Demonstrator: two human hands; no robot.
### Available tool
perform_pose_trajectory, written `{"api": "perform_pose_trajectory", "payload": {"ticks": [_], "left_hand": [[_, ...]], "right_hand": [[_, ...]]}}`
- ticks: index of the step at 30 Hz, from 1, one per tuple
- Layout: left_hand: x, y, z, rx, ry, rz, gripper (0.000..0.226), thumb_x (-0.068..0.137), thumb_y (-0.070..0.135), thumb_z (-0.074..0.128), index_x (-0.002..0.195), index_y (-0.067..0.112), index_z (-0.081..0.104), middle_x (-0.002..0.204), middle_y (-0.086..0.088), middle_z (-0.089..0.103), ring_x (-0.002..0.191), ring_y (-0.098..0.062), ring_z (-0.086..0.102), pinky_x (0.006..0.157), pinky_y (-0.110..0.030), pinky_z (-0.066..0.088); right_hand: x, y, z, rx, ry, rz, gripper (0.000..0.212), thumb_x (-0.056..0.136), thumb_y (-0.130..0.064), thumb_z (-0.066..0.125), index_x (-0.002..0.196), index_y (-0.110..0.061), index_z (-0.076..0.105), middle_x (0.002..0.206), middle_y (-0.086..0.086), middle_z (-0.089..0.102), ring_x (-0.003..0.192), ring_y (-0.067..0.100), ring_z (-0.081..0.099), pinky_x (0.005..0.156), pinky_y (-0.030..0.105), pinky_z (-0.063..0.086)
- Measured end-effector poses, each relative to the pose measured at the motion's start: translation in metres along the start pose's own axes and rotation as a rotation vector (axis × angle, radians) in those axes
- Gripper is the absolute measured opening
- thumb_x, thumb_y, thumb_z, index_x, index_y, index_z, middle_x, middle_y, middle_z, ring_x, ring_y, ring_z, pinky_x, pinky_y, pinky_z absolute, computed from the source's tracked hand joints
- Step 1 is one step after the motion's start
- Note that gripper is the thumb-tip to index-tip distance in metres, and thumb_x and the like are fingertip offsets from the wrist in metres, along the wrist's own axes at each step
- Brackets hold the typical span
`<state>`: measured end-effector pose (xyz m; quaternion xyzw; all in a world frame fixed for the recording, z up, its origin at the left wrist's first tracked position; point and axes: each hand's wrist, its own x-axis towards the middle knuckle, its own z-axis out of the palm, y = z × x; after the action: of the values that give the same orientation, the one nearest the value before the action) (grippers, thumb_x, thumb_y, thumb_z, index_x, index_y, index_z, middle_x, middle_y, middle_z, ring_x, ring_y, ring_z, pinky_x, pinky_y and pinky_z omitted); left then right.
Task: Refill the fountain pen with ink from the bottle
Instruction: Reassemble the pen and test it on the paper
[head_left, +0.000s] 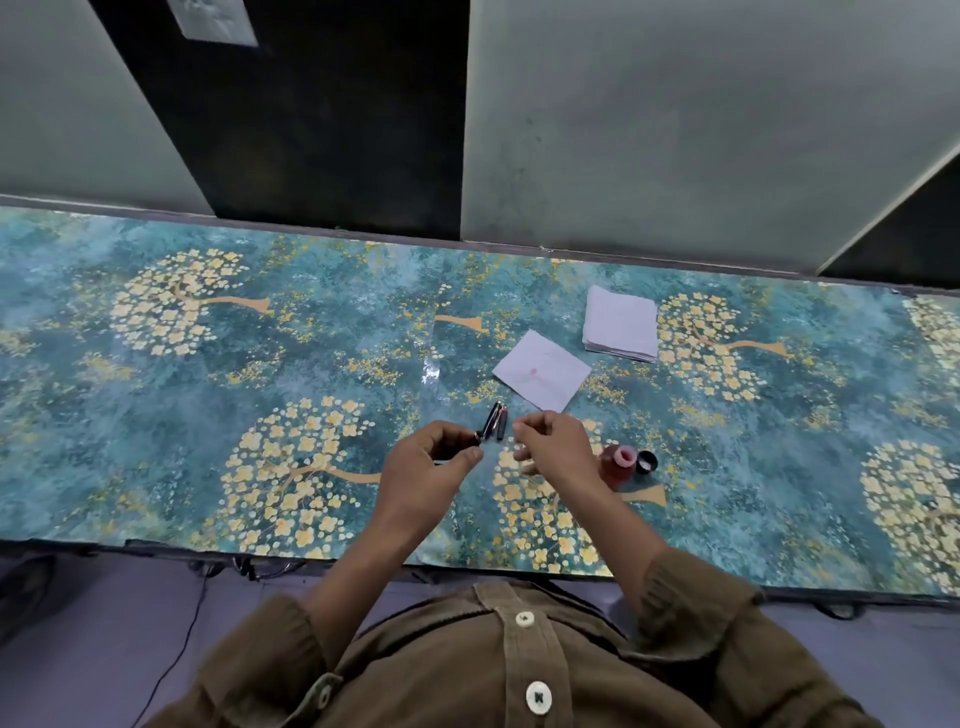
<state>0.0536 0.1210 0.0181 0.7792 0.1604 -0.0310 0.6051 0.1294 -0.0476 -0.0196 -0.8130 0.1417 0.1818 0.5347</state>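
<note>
My left hand (434, 460) is closed around a small dark pen part whose tip (478, 439) pokes out past the fingers. Just beyond it, two dark pen pieces (494, 421), one with a metal clip, lie side by side on the table. My right hand (553, 441) hovers to their right with fingers curled and thumb and forefinger pinched; nothing shows between them. The ink bottle (619, 463), reddish with an open pink mouth, stands right of that hand, partly hidden by the wrist. Its black cap (647, 461) lies beside it.
A single white tissue (543, 370) with a pink ink spot lies behind the pen pieces. A stack of folded white tissues (621, 323) sits further back right. The table carries a teal cover with yellow trees (208, 405); a wall runs along its far edge.
</note>
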Motion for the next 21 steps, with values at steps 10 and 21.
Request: {"api": "perform_pose_trajectory", "payload": {"ticks": [10, 21], "left_hand": [[-0.003, -0.001, -0.018, -0.064, 0.138, -0.063, 0.014, 0.087, 0.017, 0.075, 0.088, 0.03, 0.07, 0.084, 0.007, 0.073, 0.076, -0.009, 0.067, 0.076, -0.029, 0.055], [0.0, 0.008, -0.022, -0.101, 0.152, -0.096, 0.009, 0.088, 0.014, 0.074, 0.093, 0.021, 0.071, 0.085, 0.0, 0.073, 0.074, -0.013, 0.067, 0.063, -0.015, 0.052]], "right_hand": [[0.04, 0.018, 0.024, -0.401, 0.007, -0.102, 0.037, 0.09, -0.023, 0.062, 0.124, -0.014, 0.051, 0.095, 0.007, 0.066, 0.084, 0.025, 0.062, 0.064, 0.034, 0.043], [0.045, 0.014, 0.014, -0.588, 0.045, -0.115, 0.04, 0.089, -0.024, 0.062, 0.123, -0.013, 0.045, 0.099, 0.01, 0.066, 0.08, 0.028, 0.062, 0.062, 0.036, 0.049]]}}
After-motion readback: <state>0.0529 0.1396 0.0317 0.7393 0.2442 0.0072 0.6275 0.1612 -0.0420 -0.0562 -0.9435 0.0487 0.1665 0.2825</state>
